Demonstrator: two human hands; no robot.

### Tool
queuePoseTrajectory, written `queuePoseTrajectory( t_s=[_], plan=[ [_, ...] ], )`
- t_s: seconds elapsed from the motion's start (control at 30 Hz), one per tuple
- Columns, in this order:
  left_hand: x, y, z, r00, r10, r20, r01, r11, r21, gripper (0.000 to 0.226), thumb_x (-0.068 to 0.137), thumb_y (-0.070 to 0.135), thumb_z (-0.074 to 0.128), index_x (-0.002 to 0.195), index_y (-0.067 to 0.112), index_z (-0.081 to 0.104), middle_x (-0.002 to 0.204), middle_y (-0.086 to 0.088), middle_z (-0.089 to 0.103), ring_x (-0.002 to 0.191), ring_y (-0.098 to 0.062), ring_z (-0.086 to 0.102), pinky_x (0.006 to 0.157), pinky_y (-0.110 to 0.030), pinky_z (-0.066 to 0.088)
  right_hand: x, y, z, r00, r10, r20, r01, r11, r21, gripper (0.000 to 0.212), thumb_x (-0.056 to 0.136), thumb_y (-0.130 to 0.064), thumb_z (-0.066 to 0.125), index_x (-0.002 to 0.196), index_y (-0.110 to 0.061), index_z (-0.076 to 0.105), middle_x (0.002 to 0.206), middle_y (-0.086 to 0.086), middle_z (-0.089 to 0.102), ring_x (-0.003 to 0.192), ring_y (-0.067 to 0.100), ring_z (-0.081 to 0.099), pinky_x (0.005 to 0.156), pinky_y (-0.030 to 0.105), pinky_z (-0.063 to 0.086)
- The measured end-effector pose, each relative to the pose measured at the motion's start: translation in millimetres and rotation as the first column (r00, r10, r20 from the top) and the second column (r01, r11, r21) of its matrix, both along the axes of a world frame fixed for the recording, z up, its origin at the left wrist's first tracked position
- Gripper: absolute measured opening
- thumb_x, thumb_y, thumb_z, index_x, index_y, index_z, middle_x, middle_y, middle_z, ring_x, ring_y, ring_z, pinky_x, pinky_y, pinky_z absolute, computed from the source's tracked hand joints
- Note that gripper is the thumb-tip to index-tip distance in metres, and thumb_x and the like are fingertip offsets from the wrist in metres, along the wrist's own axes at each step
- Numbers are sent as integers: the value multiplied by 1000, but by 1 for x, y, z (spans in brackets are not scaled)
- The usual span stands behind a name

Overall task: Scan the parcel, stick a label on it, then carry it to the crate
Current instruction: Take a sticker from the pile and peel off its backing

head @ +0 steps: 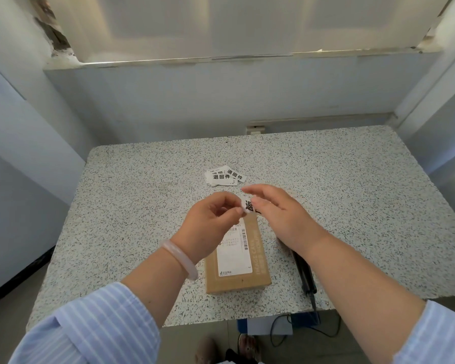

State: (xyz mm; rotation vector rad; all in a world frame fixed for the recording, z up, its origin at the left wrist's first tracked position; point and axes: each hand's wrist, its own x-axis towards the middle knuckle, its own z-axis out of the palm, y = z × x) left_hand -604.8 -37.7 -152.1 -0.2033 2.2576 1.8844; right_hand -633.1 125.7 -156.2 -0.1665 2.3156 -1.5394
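Observation:
A brown cardboard parcel (250, 274) with a white shipping slip lies flat on the speckled table (352, 206) near its front edge. Above the parcel's far end I hold one small white label (249, 206) with black characters. My left hand (210, 224) pinches the label's left edge between thumb and forefinger. My right hand (276, 214) holds its right side, fingers spread. A black scanner (306, 277) lies on the table right of the parcel, partly hidden under my right forearm.
A small pile of the same white labels (225, 176) sits at mid-table beyond my hands. A wall stands close behind the table. Below the front edge are a blue box (268, 327), a black cable and feet on the floor.

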Motion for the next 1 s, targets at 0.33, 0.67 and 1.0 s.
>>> queuePoseTrajectory(
  t_s=[0.33, 0.67, 1.0],
  plan=[
    [-3, -2, -4, 998, 68, 18, -67, 997, -48, 13, 90, 13, 56, 84, 16, 66, 78, 1, 69, 70, -6, 60, 65, -13, 48, -5, 3, 10, 997, 32, -75, -30, 999, 28, 4, 88, -19, 67, 86, -16, 69, 80, -3, 71, 75, 3, 67, 68, 16, 51],
    [-4, -5, 1, 998, 56, -3, -56, 997, -45, 16, 86, 25, 66, 83, 10, 72, 80, -16, 71, 69, -13, 60, 65, -20, 51, -5, 5, 10, 996, 45, -80, -39, 997, 70, 3, 82, -27, 72, 83, -24, 72, 80, -5, 72, 78, 5, 66, 70, 19, 52],
    [-6, -9, 0, 993, -27, 112, 16, 995, 98, 22, 88, 13, 61, 74, 23, 74, 84, -8, 74, 82, -22, 67, 91, -44, 54, -6, 8, 15, 1000, -20, -1, 20, 1000, -23, 3, 84, -21, 71, 82, -22, 73, 70, -12, 69, 65, -7, 61, 59, 6, 44]
  ],
)
